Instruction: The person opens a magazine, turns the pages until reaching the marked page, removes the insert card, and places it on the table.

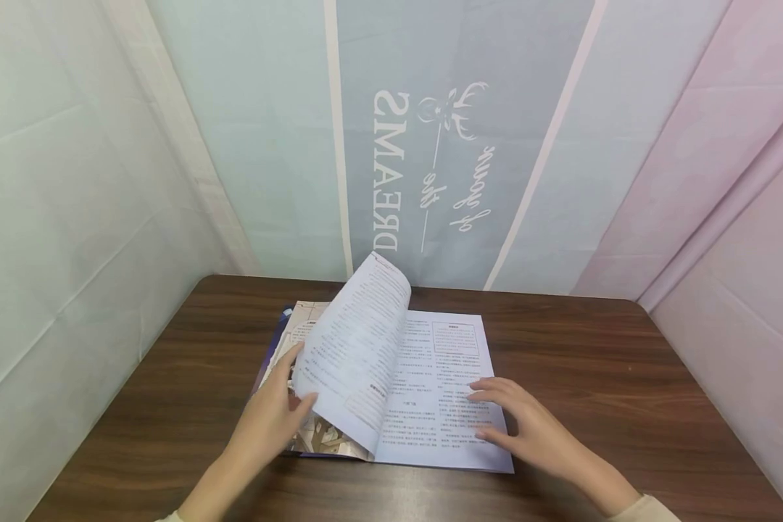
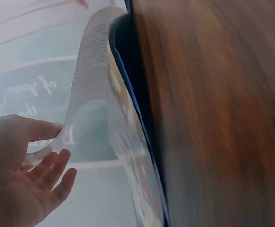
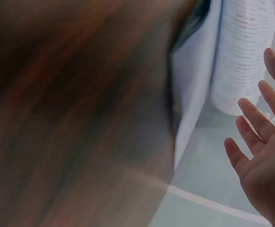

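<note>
An open magazine [image 1: 444, 435] with printed text lies on the table. One page [image 1: 359, 341] stands lifted and curved over the left side. My left hand [image 1: 270, 406] pinches that page near its edge between thumb and fingers; the left wrist view shows the thumb pressed on the sheet [image 2: 87, 71]. Under it, an illustrated page [image 1: 326, 437] partly shows. My right hand [image 1: 528, 428] hovers by the right-hand page, its fingers spread and relaxed. In the right wrist view the right hand [image 3: 265, 146] holds nothing and appears apart from the paper.
The dark wood-grain table [image 1: 626, 406] extends around the magazine on both sides. Behind it hangs a pale blue-grey cloth [image 1: 470, 145] with white lettering and a deer's head. Light fabric walls [image 1: 72, 181] close in the left and right sides.
</note>
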`<state>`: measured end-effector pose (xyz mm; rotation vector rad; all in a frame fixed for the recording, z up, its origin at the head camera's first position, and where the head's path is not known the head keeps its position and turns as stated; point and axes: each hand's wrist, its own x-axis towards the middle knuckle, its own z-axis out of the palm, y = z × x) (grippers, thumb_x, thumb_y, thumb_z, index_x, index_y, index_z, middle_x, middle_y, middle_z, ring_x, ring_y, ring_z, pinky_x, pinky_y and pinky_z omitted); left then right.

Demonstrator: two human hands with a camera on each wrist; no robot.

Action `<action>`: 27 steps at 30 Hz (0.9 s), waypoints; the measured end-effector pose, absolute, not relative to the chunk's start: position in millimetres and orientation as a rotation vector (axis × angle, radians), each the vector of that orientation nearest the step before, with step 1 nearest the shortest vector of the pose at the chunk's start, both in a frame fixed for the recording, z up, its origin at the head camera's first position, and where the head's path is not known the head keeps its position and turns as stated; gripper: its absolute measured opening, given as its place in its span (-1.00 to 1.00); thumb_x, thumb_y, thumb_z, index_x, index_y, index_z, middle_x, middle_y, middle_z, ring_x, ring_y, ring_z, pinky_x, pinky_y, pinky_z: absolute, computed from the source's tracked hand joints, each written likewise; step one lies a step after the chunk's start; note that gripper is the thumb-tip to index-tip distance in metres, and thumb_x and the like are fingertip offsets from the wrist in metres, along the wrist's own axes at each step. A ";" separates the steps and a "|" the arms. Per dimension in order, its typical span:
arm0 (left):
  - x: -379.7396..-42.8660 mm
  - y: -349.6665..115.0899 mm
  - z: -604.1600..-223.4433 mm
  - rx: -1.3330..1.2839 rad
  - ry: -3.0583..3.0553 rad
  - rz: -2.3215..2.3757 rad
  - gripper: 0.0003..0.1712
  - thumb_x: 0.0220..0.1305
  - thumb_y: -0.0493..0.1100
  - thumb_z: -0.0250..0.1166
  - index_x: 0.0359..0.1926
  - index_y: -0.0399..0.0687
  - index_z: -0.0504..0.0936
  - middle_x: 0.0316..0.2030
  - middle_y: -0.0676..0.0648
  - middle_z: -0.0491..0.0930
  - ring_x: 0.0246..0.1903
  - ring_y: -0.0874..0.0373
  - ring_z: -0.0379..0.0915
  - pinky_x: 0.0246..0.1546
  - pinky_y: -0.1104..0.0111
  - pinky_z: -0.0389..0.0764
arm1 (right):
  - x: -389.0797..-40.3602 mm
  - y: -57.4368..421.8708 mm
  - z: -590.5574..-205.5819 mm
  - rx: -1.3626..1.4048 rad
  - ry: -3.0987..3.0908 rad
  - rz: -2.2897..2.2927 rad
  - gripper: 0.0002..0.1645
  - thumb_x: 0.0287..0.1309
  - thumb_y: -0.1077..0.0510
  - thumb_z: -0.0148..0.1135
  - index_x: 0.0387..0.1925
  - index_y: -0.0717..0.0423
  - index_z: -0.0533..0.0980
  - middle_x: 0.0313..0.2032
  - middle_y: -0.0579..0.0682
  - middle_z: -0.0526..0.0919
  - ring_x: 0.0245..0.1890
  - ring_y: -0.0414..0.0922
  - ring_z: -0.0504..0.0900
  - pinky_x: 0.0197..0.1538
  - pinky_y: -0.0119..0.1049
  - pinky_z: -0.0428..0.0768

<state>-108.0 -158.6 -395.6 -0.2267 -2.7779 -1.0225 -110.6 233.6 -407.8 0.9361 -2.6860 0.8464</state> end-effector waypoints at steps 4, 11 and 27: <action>-106.9 -167.8 -400.0 -0.215 -2.786 -0.967 0.00 0.06 -0.38 0.49 0.46 -0.21 0.14 0.00 -0.29 0.52 -0.44 0.19 0.46 -0.52 0.43 0.53 | -108.8 242.6 -414.6 0.979 -2.676 0.840 -0.39 -0.11 0.15 0.59 0.06 0.00 0.60 0.14 -0.04 0.58 0.16 -0.05 0.52 0.27 -0.70 0.14; -105.0 -182.0 -411.8 -0.231 -2.828 -0.873 -0.05 0.02 -0.33 0.53 0.40 -0.26 0.24 0.25 -0.39 0.37 -0.11 -0.16 0.59 -0.17 0.07 0.67 | -104.6 254.0 -420.6 0.939 -2.810 0.815 -0.44 0.04 0.07 0.52 0.12 -0.08 0.57 0.15 -0.17 0.56 0.14 -0.13 0.54 0.22 -0.48 0.43; -103.1 -227.0 -418.9 -0.360 -3.006 -0.711 -0.29 0.00 -0.20 0.57 0.18 -0.28 0.52 0.07 -0.22 0.54 0.03 -0.18 0.52 -0.09 -0.04 0.63 | -99.9 272.5 -432.1 0.934 -2.905 0.689 -0.46 0.01 -0.03 0.53 0.07 -0.20 0.57 0.19 -0.19 0.53 0.16 -0.10 0.52 0.15 -0.22 0.56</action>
